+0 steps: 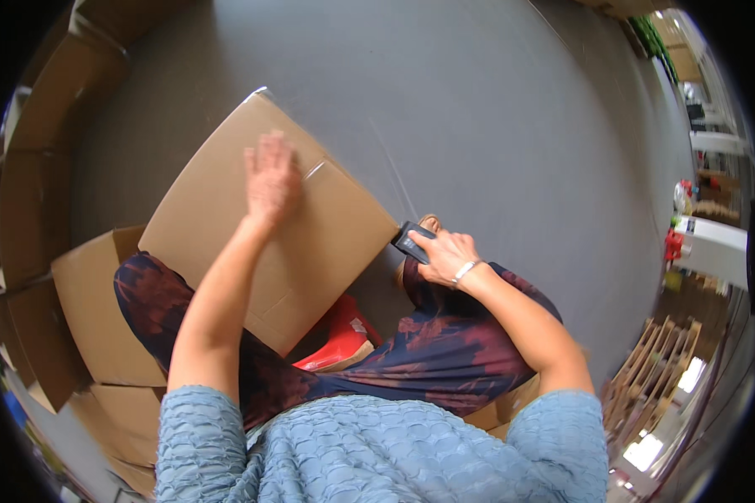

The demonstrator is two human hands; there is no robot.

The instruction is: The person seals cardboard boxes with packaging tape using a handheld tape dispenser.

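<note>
A closed brown carton (226, 197) lies tilted between my knees, with a shiny strip like clear tape at its far corner. My left hand (274, 180) is on its upper face, fingers stretched out and a little blurred by motion. At the carton's right corner, my right hand (447, 254) is closed round a black hand-held tool (413, 241), which looks like a tape dispenser. The tool's blocky end meets the carton's edge. My fingers and the angle hide much of it.
A red object (340, 335) shows under the carton's near edge. Left of my knee stands another brown carton (101, 302), with more cartons (38, 201) stacked along the left side. Grey floor (478, 109) stretches ahead. Wooden pallets (654, 365) stand at the right.
</note>
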